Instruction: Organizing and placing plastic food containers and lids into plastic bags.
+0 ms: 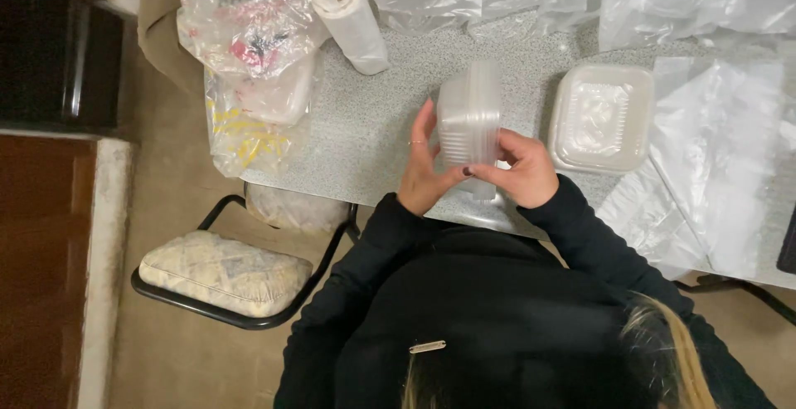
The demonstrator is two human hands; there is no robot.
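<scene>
Both my hands hold a stack of clear plastic containers (pixel 468 114) upright above the near edge of the speckled grey table (pixel 373 127). My left hand (pixel 421 170) grips the stack's left side with its fingers up along the wall. My right hand (pixel 524 168) pinches the lower right corner. A closed clear plastic container (pixel 601 117) lies on the table just right of the stack.
A roll of thin plastic bags (pixel 352 19) lies at the back left, beside printed plastic bags (pixel 245 23) with things in them. Clear plastic sheets and bags (pixel 713 152) cover the right and far side. A black-framed chair with a cushion (pixel 224 272) stands at the left.
</scene>
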